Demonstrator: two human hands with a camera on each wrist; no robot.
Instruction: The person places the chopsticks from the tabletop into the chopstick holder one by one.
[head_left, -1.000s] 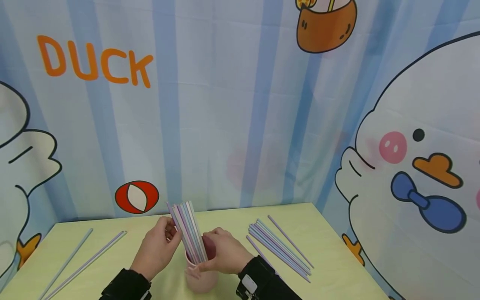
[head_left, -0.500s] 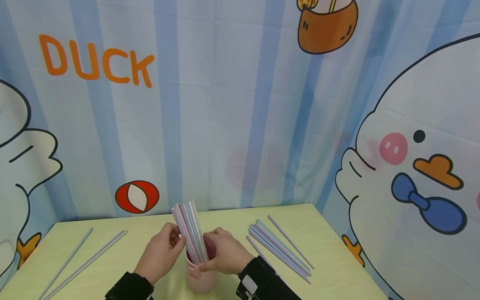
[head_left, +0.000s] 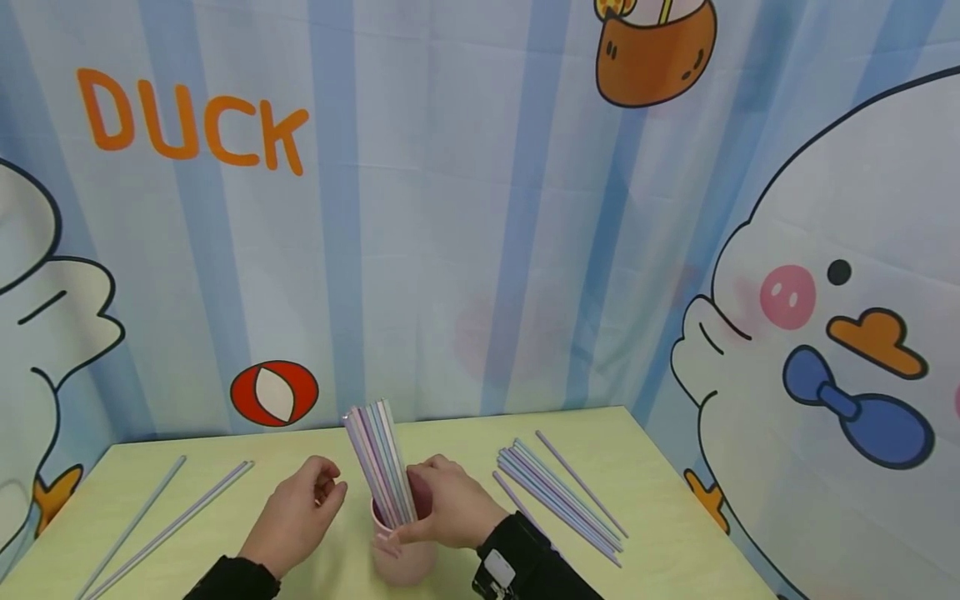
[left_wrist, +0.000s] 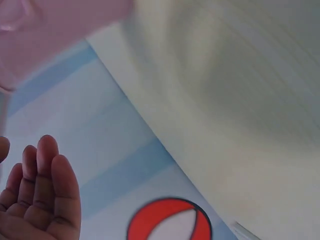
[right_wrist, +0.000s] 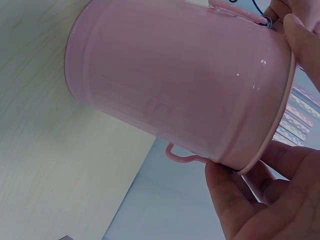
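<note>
A small pink pail (head_left: 402,565) stands upright near the table's front. Leaning left inside it is a bundle of pastel straws (head_left: 379,465), their lower ends hidden by the wall. My right hand (head_left: 452,506) grips the pail at its rim; in the right wrist view the pail (right_wrist: 175,85) has a small loop on its side, and straw ends (right_wrist: 296,122) show past the rim. My left hand (head_left: 295,518) is held just left of the pail, apart from the straws. Its fingers are loosely bent, with nothing in them, as the left wrist view of the hand (left_wrist: 47,200) confirms.
On the table's right lies a group of loose straws (head_left: 558,498), with a single purple straw (head_left: 581,483) beside it. Several more straws (head_left: 176,527) lie at the left. A striped duck-print curtain (head_left: 435,250) hangs behind the pale yellow table (head_left: 480,429).
My left hand has let go of the straws and drawn back to the left. A purple straw that stuck out leftward now lies in with the bundle. The right hand keeps its grip.
</note>
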